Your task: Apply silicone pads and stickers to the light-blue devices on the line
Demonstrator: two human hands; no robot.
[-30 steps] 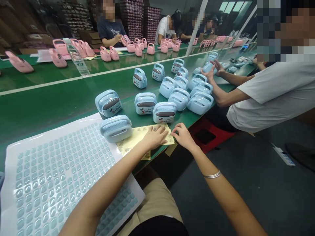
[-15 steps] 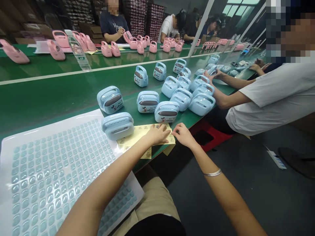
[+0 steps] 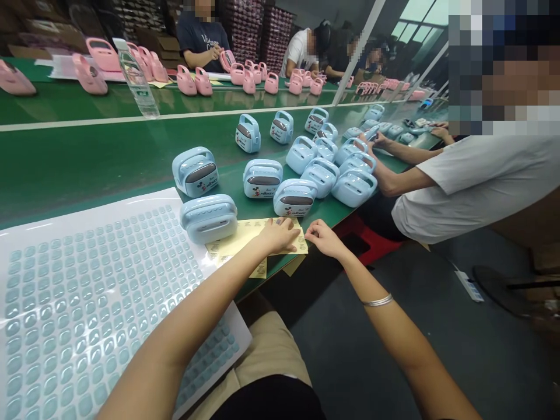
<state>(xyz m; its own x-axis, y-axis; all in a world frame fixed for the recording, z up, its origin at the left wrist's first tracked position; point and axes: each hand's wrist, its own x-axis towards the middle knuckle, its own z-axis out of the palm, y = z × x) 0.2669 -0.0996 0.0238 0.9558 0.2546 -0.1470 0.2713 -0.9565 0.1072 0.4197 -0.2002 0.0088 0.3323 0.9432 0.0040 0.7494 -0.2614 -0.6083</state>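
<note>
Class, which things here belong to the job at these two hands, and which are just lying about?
Probably part of the job:
yellow sheet, under the left hand, beside the right hand
blue cases nearby
sheet of pale pads

Seemingly just lying about:
water bottle
power strip on the floor

Paper sheet (image 3: 245, 233): pale yellow, dark print, under the left grip (image 3: 282, 235)
Patch sheet (image 3: 114, 293): white, rows of pale-aqua patches (image 3: 84, 402), left of that grip
Near case (image 3: 295, 191): light blue, dark grey panel (image 3: 296, 201), red-and-black print, just beyond it
Bracelet (image 3: 378, 301): silver, behind the right grip (image 3: 321, 236)
Worktop (image 3: 109, 154): green, white stripe (image 3: 87, 122) far beyond both grips
Far case (image 3: 271, 84): pink, well beyond both grips
</note>
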